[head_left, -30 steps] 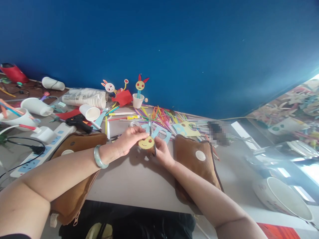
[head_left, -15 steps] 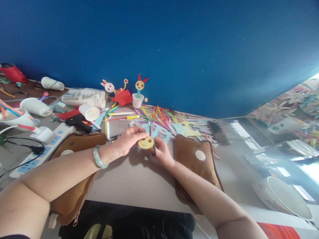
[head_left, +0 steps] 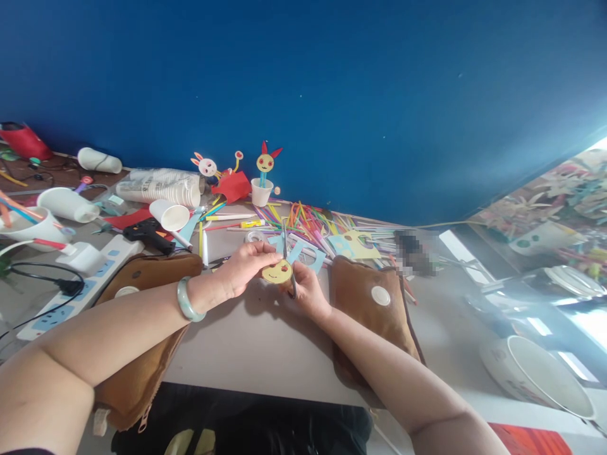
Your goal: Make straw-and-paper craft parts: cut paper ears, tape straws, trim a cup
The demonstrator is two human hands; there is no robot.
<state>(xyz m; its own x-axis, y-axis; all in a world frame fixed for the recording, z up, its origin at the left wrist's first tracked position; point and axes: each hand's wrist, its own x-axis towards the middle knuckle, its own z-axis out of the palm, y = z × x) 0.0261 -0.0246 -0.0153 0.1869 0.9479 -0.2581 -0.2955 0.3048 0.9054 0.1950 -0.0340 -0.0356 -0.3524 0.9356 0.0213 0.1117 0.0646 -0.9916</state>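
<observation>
Between my hands is a round yellow paper face with a drawn smile and a reddish eye. My left hand pinches its upper left edge between thumb and fingers. On the other side, my right hand is closed around the handles of a pair of scissors. The blades point up and away from me, close by the top of the face; whether they touch the paper I cannot tell. Behind my hands lie light blue paper scraps with round cut-outs.
Brown cushions lie beneath each forearm. Colourful straws and pens spread along the wall. A red-eared puppet in a paper cup stands behind. At left are a glue gun and power strip; at right, a large bowl.
Almost nothing differs. Both hands keep their grip on the paper face and the scissors, and the view has shifted very slightly.
</observation>
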